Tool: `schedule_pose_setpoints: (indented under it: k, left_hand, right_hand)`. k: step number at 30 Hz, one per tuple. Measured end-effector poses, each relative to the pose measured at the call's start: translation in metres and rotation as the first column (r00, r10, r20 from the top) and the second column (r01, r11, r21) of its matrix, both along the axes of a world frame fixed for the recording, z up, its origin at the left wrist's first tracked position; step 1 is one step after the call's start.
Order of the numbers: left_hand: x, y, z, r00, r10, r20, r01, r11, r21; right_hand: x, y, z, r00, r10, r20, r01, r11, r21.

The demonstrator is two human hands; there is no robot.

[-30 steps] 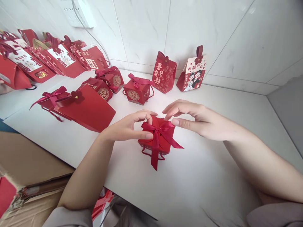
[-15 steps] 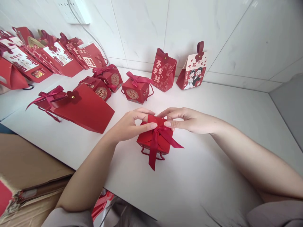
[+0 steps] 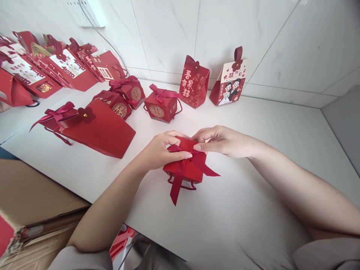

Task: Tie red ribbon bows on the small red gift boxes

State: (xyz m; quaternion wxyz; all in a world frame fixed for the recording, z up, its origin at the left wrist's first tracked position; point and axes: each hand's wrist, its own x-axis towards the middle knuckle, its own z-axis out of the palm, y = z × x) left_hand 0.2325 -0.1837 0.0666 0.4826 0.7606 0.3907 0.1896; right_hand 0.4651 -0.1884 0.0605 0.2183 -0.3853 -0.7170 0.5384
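Observation:
A small red gift box [image 3: 195, 175] with a dark-red cord handle [image 3: 185, 187] sits on the white table between my hands. Across its top runs a crimson ribbon [image 3: 177, 185], its two tails hanging toward me and to the right. My left hand [image 3: 160, 152] grips the box's left and far side, its thumb pressing the ribbon near the middle of the lid. At the upper right corner, my right hand [image 3: 221, 141] is closed on the box, thumb beside the ribbon and fingers partly hidden behind the lid.
Beyond my hands stand a ribboned red box [image 3: 161, 107], a red pouch-shaped box [image 3: 194, 84] and a box with a printed couple [image 3: 230, 86]. A large red box [image 3: 104, 127] lies left. Several more line the wall. A cardboard carton [image 3: 42, 187] is at lower left.
My left thumb has slid right over the ribbon's middle, and the lid's raised far flap now lies flatter. The front ribbon tail has swung left. My right hand has barely moved.

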Motion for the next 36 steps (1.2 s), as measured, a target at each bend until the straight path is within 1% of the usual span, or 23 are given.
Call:
schedule_pose_setpoints:
  k: [3,7,10,13,15,16,18,21,23,25,27,29,31,33,35,36]
  left_hand:
    - [0.0,0.0,0.001,1.0,-0.021,-0.018,0.022,0.999,0.027]
    - [-0.008,0.006,0.001,0.994,-0.106,-0.01,0.106,0.994,0.04]
    - [-0.021,0.013,0.0,0.974,-0.228,-0.013,0.228,0.973,0.041]
    - [-0.032,0.016,0.002,0.92,-0.387,-0.057,0.388,0.922,0.009]
    - [-0.035,0.015,0.002,0.901,-0.424,-0.094,0.423,0.906,-0.028]
    - [-0.035,0.014,0.001,0.903,-0.415,-0.109,0.412,0.91,-0.045]
    - [-0.031,0.014,-0.004,0.929,-0.352,-0.114,0.347,0.936,-0.063]
    - [-0.022,0.017,-0.018,0.962,-0.268,-0.054,0.265,0.963,-0.053]
    - [-0.017,0.02,-0.029,0.965,-0.263,-0.011,0.263,0.964,-0.048]
    - [-0.013,0.023,-0.039,0.959,-0.283,0.021,0.283,0.958,-0.044]
    - [-0.009,0.024,-0.046,0.951,-0.307,0.043,0.308,0.951,-0.017]
    - [-0.006,0.023,-0.049,0.942,-0.331,0.047,0.33,0.943,0.034]
    - [-0.003,0.021,-0.051,0.94,-0.339,0.041,0.334,0.938,0.089]
    - [-0.001,0.022,-0.053,0.949,-0.307,0.069,0.294,0.944,0.15]
    - [-0.001,0.025,-0.057,0.964,-0.229,0.138,0.195,0.954,0.226]
    - [-0.002,0.029,-0.059,0.967,-0.186,0.173,0.137,0.956,0.261]
  right_hand:
    - [0.001,0.002,-0.001,1.0,-0.009,-0.011,0.008,1.0,-0.029]
    - [0.002,0.003,0.0,0.999,0.006,-0.04,-0.009,0.997,-0.076]
    - [0.001,0.002,0.002,0.998,0.011,-0.067,-0.018,0.995,-0.1]
    - [-0.003,0.002,0.002,0.992,-0.02,-0.123,0.004,0.992,-0.13]
    - [-0.005,0.002,0.001,0.984,-0.071,-0.165,0.047,0.988,-0.146]
    - [-0.006,0.003,0.0,0.978,-0.097,-0.186,0.069,0.986,-0.152]
    - [-0.005,0.005,-0.002,0.962,-0.146,-0.232,0.108,0.98,-0.168]
    - [0.0,0.011,-0.007,0.929,-0.241,-0.28,0.192,0.963,-0.191]
    - [0.004,0.016,-0.012,0.896,-0.326,-0.302,0.262,0.936,-0.234]
    - [0.007,0.02,-0.016,0.869,-0.378,-0.32,0.292,0.913,-0.286]
    - [0.008,0.023,-0.02,0.859,-0.391,-0.331,0.297,0.907,-0.3]
    - [0.007,0.025,-0.024,0.852,-0.394,-0.345,0.306,0.909,-0.283]
    - [0.007,0.028,-0.032,0.834,-0.41,-0.369,0.334,0.908,-0.253]
    - [0.007,0.033,-0.044,0.812,-0.446,-0.377,0.407,0.895,-0.182]
    - [0.008,0.039,-0.061,0.805,-0.482,-0.345,0.504,0.863,-0.029]
    - [0.009,0.042,-0.069,0.818,-0.485,-0.309,0.533,0.842,0.09]
